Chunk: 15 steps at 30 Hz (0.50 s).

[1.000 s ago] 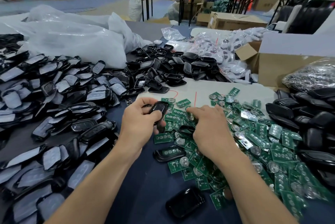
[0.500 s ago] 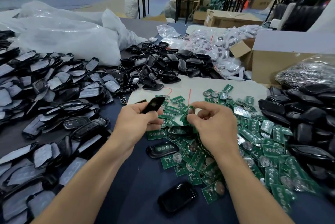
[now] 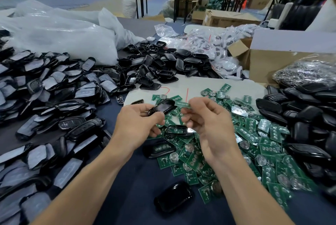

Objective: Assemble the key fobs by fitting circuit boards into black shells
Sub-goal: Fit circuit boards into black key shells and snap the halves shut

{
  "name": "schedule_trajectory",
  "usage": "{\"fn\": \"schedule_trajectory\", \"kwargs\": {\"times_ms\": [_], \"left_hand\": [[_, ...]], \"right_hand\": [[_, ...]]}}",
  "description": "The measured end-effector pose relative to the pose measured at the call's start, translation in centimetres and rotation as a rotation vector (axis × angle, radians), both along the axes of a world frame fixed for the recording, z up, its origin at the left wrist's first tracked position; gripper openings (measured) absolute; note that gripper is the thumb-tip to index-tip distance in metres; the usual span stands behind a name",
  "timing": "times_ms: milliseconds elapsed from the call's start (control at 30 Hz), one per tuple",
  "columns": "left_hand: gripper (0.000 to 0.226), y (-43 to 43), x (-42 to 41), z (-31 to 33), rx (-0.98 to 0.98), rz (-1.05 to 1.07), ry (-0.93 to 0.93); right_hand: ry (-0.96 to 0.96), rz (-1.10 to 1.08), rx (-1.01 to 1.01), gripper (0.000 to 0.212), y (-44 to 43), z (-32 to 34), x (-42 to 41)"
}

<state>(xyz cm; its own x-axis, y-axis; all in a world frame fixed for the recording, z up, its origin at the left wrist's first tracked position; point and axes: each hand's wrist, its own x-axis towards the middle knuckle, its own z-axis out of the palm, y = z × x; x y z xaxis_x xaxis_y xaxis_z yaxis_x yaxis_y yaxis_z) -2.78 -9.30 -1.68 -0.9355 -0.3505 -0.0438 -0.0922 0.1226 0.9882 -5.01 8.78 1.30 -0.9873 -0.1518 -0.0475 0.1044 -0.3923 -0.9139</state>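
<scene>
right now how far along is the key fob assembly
Done: at least one filled shell lies on the table with a board inside. In hand: the left hand holds a black shell, the right hand pinches a circuit board beside it, not yet seated. Remaining: a heap of loose boards and piles of shells.

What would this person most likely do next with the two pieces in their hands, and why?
Probably slide the green circuit board into the black shell. The right hand pinches the board right beside the shell, which the left hand holds, and the board is not yet seated in it.
</scene>
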Motion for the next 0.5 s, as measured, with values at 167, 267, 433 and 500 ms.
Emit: {"fn": "schedule_trajectory", "kwargs": {"times_ms": [167, 267, 433, 500], "left_hand": [[0.019, 0.35, 0.23, 0.33, 0.059, -0.057, -0.003], [0.016, 0.30, 0.28, 0.51, 0.080, -0.069, -0.004], [0.031, 0.11, 0.26, 0.87, 0.102, -0.056, 0.058], [0.039, -0.11, 0.20, 0.95, 0.104, -0.036, 0.091]], "right_hand": [[0.114, -0.067, 0.274, 0.031, 0.31, -0.65, -0.23], [0.176, -0.077, 0.321, 0.026, 0.11, -0.76, -0.10], [0.201, -0.103, 0.364, 0.014, -0.24, -0.94, -0.10], [0.202, -0.116, 0.379, 0.017, -0.20, -0.99, -0.15]]}}
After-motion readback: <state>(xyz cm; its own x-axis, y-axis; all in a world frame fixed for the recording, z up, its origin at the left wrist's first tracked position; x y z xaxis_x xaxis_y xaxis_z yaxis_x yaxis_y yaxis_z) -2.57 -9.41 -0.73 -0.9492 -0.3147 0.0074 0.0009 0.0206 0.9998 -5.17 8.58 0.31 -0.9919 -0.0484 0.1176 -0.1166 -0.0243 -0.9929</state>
